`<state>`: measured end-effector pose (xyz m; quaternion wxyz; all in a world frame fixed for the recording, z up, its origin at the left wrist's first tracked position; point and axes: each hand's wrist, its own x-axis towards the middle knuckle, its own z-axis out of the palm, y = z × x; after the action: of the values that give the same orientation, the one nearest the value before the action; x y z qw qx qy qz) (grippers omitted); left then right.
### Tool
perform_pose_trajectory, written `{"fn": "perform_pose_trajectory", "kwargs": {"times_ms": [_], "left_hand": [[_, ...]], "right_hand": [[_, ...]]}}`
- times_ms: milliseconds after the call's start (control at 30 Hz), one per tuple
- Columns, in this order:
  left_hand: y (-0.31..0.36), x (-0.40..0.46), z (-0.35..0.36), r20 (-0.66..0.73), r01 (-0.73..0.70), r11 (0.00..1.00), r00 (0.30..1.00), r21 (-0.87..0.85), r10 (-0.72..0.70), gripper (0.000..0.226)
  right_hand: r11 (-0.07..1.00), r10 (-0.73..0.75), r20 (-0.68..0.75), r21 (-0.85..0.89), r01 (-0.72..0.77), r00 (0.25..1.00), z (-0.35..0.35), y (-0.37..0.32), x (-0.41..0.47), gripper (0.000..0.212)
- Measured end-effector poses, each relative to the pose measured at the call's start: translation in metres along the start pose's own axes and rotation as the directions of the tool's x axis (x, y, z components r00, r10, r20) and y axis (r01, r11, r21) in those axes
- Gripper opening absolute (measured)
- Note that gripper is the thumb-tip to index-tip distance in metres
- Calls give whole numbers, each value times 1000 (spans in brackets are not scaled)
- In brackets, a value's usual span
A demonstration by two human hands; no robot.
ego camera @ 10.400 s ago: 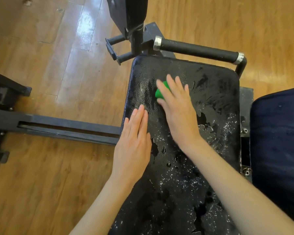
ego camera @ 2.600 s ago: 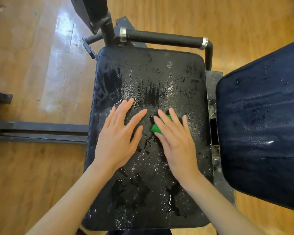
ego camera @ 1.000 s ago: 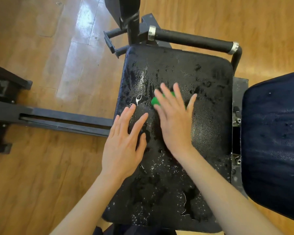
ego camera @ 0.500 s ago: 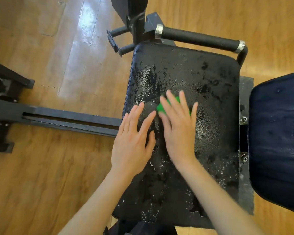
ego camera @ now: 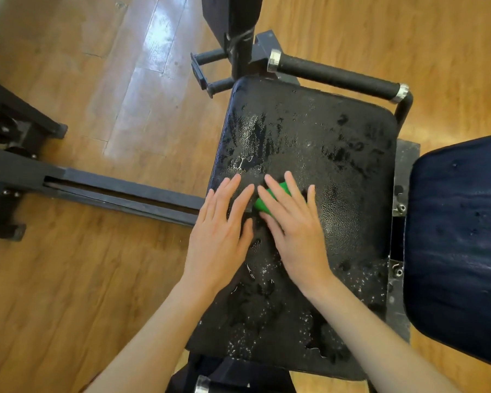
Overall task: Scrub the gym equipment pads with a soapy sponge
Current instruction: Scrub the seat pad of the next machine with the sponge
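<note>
Green sponge under the right hand on a wet black seat pad.

Flat and spread, the right hand (ego camera: 296,231) presses its straight fingers down on the small green sponge (ego camera: 267,201), which shows only between the index and middle fingers; its full outline is hidden, so its long axis cannot be told. Just left of it, the left hand (ego camera: 220,239) lies palm down with fingers straight and slightly fanned, holding nothing, resting on the wet black textured vinyl seat pad (ego camera: 349,177) near its left edge. Both hands point away from the person, towards the black foam-wrapped handle bar (ego camera: 335,78) along the pad's far edge. Water beads and white soap flecks cover the pad. A dark blue padded backrest (ego camera: 459,236) sits beside the pad on the right, over the glossy wooden plank floor (ego camera: 68,293).
</note>
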<state>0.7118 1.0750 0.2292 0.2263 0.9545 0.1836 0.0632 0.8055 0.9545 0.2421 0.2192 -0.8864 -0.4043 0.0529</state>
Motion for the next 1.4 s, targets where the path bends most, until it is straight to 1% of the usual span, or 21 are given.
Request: {"fn": "perform_pose_trajectory", "kwargs": {"times_ms": [67,167,200,233,333,400,500,567,633,700,767,800,900,933,1000,1067,1133,1200,1300,1333,1400], "left_hand": [[9,-10,-2,-38,40,999,999,16,-39,52],[17,-27,2,-94,86,996,992,38,-82,51],[18,-31,4,-106,115,993,988,34,-110,50],[18,-35,5,-117,144,989,983,25,-140,50],[19,-40,8,-131,191,982,973,0,-189,49],[21,-40,8,-123,200,980,972,-4,-199,49],[20,-40,9,-110,203,979,974,18,-200,48],[19,-42,11,-116,211,977,971,16,-208,48],[19,-43,11,-113,204,979,973,7,-202,50],[19,-44,11,-112,196,981,974,2,-195,51],[19,-44,11,-114,201,979,973,5,-200,51],[19,-43,11,-116,202,979,973,11,-200,51],[20,-43,11,-120,207,978,972,22,-203,49],[19,-43,11,-121,209,978,971,21,-205,49],[19,-43,12,-116,209,978,971,10,-207,49],[19,-44,12,-116,213,977,970,3,-211,50],[20,-44,11,-122,219,976,969,9,-216,49],[20,-43,11,-126,218,976,968,11,-215,47],[20,-42,12,-133,220,975,967,17,-215,45],[20,-43,12,-127,218,976,969,17,-214,46],[19,-44,12,-125,216,976,969,6,-213,45]], "right_hand": [[1000,2,-14,-24,-2,1000,-3,13,33,41],[971,236,-123,71,-229,964,1,12,74,39],[965,258,-133,87,-248,957,5,7,67,39],[972,226,-117,91,-216,967,8,0,52,40],[1000,-14,10,23,14,1000,5,-10,0,42],[996,-89,35,-19,89,995,2,2,16,42],[996,91,-83,-10,-92,992,6,12,73,40],[985,171,-119,19,-170,978,11,5,74,40],[995,93,-73,25,-92,993,12,-7,39,42],[998,-60,20,3,60,998,5,-13,2,43],[988,-151,59,-16,152,987,1,-1,12,43],[991,-133,27,-29,133,991,2,4,31,43],[994,110,-139,30,-106,984,10,12,90,40],[987,152,-169,68,-142,974,13,9,93,39],[989,110,-148,115,-94,983,14,0,67,41],[994,-42,-60,99,47,997,10,-7,25,42],[984,-175,13,42,174,985,3,1,20,41],[991,-135,-20,9,135,991,5,12,60,40],[995,95,-138,46,-90,986,13,11,105,39],[992,116,-139,56,-109,983,16,6,97,39],[997,-5,-64,73,10,998,18,-6,60,41]]}}
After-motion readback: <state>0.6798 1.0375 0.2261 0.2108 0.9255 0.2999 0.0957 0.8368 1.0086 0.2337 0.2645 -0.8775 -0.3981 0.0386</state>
